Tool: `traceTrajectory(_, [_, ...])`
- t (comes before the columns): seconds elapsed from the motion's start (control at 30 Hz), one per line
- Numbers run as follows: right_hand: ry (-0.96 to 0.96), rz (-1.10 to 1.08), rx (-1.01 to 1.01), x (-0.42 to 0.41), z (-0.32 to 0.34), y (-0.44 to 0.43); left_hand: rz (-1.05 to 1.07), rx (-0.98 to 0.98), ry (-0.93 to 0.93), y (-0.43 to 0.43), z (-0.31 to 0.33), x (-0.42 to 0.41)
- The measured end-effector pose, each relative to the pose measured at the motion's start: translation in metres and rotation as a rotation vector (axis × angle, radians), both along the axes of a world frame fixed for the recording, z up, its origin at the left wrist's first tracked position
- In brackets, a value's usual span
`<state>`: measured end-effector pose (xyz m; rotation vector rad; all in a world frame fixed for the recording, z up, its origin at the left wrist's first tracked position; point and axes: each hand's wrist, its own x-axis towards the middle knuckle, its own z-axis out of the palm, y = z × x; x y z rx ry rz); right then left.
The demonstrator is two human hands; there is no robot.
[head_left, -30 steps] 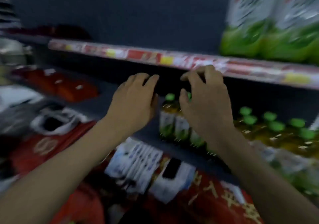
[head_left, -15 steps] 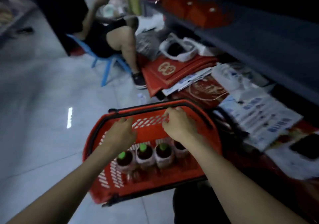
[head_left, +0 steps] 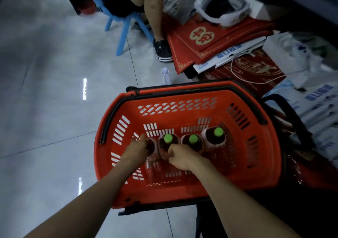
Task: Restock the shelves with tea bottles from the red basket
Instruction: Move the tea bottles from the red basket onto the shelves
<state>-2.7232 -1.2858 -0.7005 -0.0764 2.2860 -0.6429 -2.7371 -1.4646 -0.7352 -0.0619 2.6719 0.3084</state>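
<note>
Head view: the red basket (head_left: pixel 259 157) sits on the grey tiled floor (head_left: pixel 45 109), and four green-capped tea bottles stand upright in a row inside it, toward its far wall. The left hand (head_left: pixel 136 150) curls round the top of the leftmost tea bottle (head_left: pixel 153 146), hiding its cap. The right hand (head_left: pixel 182 158) has its fingers bent against the near side of the second tea bottle (head_left: pixel 168 138); whether it truly grips cannot be told. Beyond the basket lie red gift bags (head_left: pixel 210 40), a small clear bottle (head_left: pixel 166 76) and a blue chair (head_left: pixel 124 34).
</note>
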Motion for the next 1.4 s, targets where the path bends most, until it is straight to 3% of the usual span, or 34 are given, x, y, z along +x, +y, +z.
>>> traceTrajectory(0.13, [-0.099,0.02,0.037,0.001,-0.007,0.007,-0.116,-0.141,0.06,0.006,0.005,0.004])
traceTrajectory(0.3, [-0.171,0.0,-0.012,-0.003,-0.008,0.012,-0.219,-0.087,0.019,0.006,0.011,0.016])
traceTrajectory(0.6, [-0.153,0.127,-0.132,0.005,-0.009,0.01,-0.322,0.319,0.105,0.017,0.066,0.036])
traceTrajectory(0.97, [0.056,-0.256,-0.473,0.006,0.006,0.056,-0.3,0.559,0.263,0.044,0.129,0.01])
traceTrajectory(1.1, [0.088,-0.464,-0.66,0.007,0.064,0.07,-0.313,0.703,0.203,0.04,0.147,0.002])
traceTrajectory(1.23, [0.177,-0.552,-0.778,0.004,0.113,0.083,-0.225,1.017,0.09,0.049,0.169,0.003])
traceTrajectory(1.4, [0.368,-0.611,-0.818,0.005,0.174,0.098,-0.162,1.235,0.153,0.075,0.208,0.0])
